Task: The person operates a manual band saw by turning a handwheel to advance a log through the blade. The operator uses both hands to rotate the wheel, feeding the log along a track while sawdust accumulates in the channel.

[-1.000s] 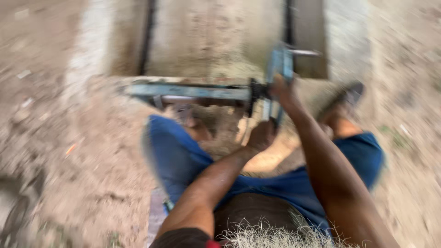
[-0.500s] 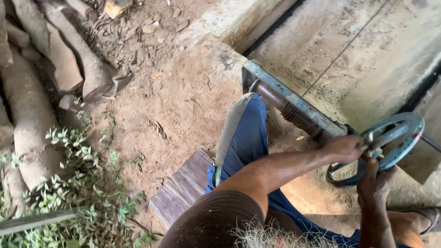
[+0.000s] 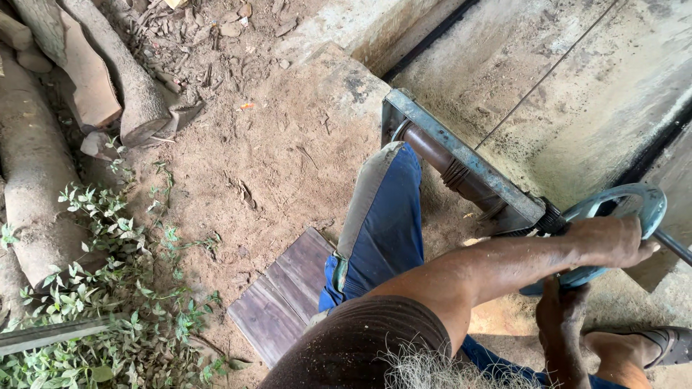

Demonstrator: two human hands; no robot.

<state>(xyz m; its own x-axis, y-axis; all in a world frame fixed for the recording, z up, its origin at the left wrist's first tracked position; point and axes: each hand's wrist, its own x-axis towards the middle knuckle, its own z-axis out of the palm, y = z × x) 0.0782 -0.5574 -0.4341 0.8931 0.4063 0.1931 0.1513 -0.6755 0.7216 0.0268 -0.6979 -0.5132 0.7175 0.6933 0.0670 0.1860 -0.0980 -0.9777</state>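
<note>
**Both hands on the wheel, cranking the winch**

Compared w/ half a sec ago, view has dropped closer & swung a bit right: wheel now sits at far right edge, left hand has slid over the top of the rim.

Grey-blue metal handwheel (image 3: 618,216) is at right of frame, on the end of a rusty shaft (image 3: 447,164) that runs under a grey angle-iron frame (image 3: 461,155), set at the lip of a concrete channel (image 3: 577,94). Left hand (image 3: 609,241) lies across the wheel's near rim, fingers curled over it – grip closed on the rim. Right hand (image 3: 562,306) comes up from below at the wheel's lower edge; fingers hidden behind it, so can't tell how tight it holds, though it touches the wheel.

Person sits on a wooden plank (image 3: 285,295) on bare dirt, blue-trousered knee (image 3: 382,216) up beside the frame.

To do it well, IMO: keep hands on opposite sides of rim, pull w/ one & push w/ other, re-grip one hand at a time so wheel can't spin back. Keep fingers off the spokes & away from the cord wound on the shaft. Foot braced, sandal (image 3: 667,346) flat.
</note>
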